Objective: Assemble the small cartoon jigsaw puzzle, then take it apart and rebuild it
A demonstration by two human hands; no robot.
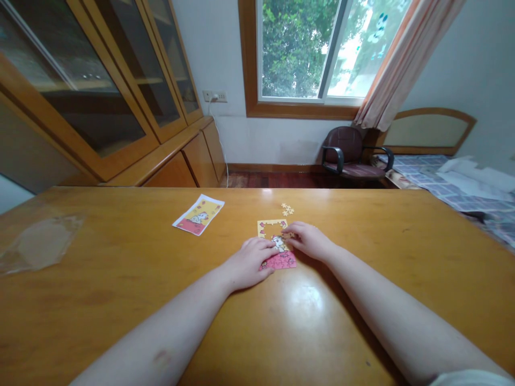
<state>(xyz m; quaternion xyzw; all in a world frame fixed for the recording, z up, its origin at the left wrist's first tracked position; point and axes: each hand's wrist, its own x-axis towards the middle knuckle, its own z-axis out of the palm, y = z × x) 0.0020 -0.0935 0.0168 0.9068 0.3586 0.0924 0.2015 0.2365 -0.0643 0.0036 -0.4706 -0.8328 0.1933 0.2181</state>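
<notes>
The person's left hand (249, 262) is lying flat, fingers loosely together and pressing down on the lower part of a partly built jigsaw puzzle (279, 261). The right hand (308, 240) is reaching in from the 3 o'clock side of the puzzle, its fingertips (288, 231) meeting the puzzle's open middle. They seem to be pinching a small piece, though it's too small to be sure from here. The puzzle is sitting on the wooden desk (120, 300) between the two hands, its yellow frame and pink lower part showing around a gap. A small heap of loose puzzle pieces (287, 209) is lying near it at 12 o'clock, and a printed picture card (198, 214) is lying at 10 o'clock. Farther out at 9 o'clock, a clear plastic bag (40, 244) is lying on the desk. Beyond the desk, a glass-fronted wooden cabinet (92, 91) is standing at 10 o'clock, an office chair (350, 155) is standing at 1 o'clock, and a bed (442, 182) is stretching away at 2 o'clock.
</notes>
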